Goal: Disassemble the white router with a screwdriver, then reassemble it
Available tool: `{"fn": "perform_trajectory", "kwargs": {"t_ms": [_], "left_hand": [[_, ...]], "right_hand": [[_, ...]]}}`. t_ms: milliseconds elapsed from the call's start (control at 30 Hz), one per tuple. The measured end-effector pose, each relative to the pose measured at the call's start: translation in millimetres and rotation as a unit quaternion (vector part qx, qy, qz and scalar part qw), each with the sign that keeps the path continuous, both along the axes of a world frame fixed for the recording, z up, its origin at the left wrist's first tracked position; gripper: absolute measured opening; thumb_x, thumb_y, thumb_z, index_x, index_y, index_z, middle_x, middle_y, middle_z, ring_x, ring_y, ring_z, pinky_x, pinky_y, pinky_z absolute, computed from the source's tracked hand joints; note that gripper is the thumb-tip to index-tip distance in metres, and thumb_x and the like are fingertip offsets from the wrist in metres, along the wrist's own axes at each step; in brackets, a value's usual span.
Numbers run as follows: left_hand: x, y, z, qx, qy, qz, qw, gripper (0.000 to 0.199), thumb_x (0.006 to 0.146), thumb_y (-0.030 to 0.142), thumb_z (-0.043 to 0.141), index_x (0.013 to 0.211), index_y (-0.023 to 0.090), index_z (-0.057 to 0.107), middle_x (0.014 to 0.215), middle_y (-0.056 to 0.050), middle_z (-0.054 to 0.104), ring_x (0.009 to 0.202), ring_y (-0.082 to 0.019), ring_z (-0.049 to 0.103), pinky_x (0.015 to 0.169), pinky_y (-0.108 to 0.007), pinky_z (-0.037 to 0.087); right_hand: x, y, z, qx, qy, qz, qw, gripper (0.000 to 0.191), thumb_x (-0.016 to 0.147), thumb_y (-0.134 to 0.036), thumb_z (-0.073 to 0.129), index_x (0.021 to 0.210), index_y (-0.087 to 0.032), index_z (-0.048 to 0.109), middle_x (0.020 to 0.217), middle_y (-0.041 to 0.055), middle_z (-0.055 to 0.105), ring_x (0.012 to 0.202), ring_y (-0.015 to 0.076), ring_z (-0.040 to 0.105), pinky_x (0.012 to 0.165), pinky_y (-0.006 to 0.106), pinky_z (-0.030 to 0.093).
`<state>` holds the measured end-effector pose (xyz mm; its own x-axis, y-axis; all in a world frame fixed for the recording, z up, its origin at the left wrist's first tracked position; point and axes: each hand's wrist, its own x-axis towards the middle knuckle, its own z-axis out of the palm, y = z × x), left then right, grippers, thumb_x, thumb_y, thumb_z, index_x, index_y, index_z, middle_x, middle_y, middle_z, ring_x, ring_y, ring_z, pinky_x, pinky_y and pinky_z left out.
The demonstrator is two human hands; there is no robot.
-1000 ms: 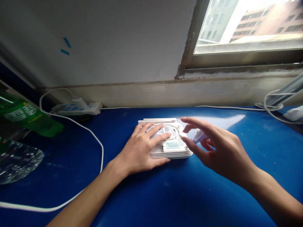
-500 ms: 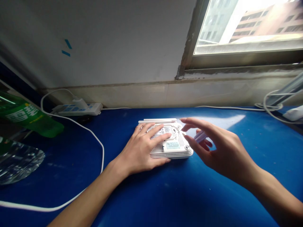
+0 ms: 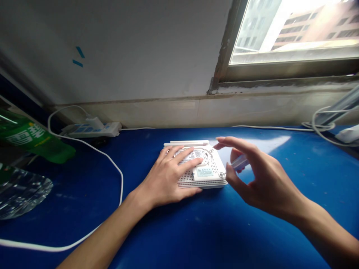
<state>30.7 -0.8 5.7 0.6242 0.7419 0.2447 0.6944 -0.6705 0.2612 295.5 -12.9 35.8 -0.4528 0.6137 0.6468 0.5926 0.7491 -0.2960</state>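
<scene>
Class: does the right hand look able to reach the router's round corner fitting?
Probably yes: the right hand hovers beside the round corner fitting of the white router, nothing between them, though it holds a small white object.

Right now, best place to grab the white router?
Take the white router by its right edge, coming from the right, probably: that side is bare, while the folded antennas lie along the far edge and the left hand covers its left part.
</scene>
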Motion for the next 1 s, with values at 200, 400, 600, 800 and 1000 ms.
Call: {"fn": "perform_trajectory", "kwargs": {"t_ms": [200,400,600,800,1000], "left_hand": [[0.0,0.5,-1.1,-0.002,-0.002,0.001,1.000,0.077,0.087,0.057,0.086,0.156,0.034,0.061,0.171,-0.009,0.049,0.155,-0.044,0.043,0.125,-0.069,0.033],[0.4,0.2,0.3,-0.002,-0.001,0.000,1.000,0.077,0.087,0.055,0.086,0.156,0.032,0.061,0.170,-0.010,0.050,0.155,-0.043,0.043,0.125,-0.069,0.033],[0.5,0.0,-0.3,0.001,-0.003,0.001,1.000,0.077,0.086,0.057,0.086,0.155,0.033,0.061,0.170,-0.009,0.051,0.154,-0.043,0.045,0.126,-0.068,0.033],[-0.2,0.3,-1.2,-0.002,0.000,0.001,1.000,0.076,0.088,0.056,0.085,0.156,0.034,0.060,0.170,-0.010,0.050,0.156,-0.043,0.043,0.126,-0.069,0.032],[0.1,0.1,-0.7,-0.002,-0.003,0.003,1.000,0.076,0.087,0.057,0.085,0.156,0.034,0.061,0.170,-0.009,0.050,0.155,-0.042,0.043,0.126,-0.069,0.032]], "right_hand": [[0.5,0.6,-1.8,0.007,0.004,-0.024,1.000,0.037,0.104,-0.022,0.069,0.139,-0.028,0.062,0.100,0.0020,0.080,0.058,0.0124,0.066,0.060,0.027,0.061],[0.6,-0.9,-0.2,0.002,-0.002,0.001,1.000,0.056,0.099,-0.012,0.059,0.153,-0.023,0.050,0.121,0.0101,0.077,0.075,0.0162,0.072,0.063,0.028,0.061],[0.4,0.2,-2.5,0.004,0.003,-0.013,1.000,0.039,0.104,-0.022,0.068,0.142,-0.026,0.060,0.106,0.0046,0.080,0.068,0.0149,0.071,0.063,0.027,0.062],[2.0,0.1,-2.1,-0.009,0.016,0.016,1.000,0.060,0.100,-0.012,0.062,0.155,-0.028,0.046,0.119,0.0089,0.077,0.069,0.0150,0.069,0.061,0.028,0.062],[1.9,0.0,0.2,-0.010,0.009,0.001,1.000,0.045,0.102,-0.018,0.065,0.145,-0.027,0.055,0.108,0.0050,0.078,0.063,0.0138,0.067,0.057,0.027,0.060]]}}
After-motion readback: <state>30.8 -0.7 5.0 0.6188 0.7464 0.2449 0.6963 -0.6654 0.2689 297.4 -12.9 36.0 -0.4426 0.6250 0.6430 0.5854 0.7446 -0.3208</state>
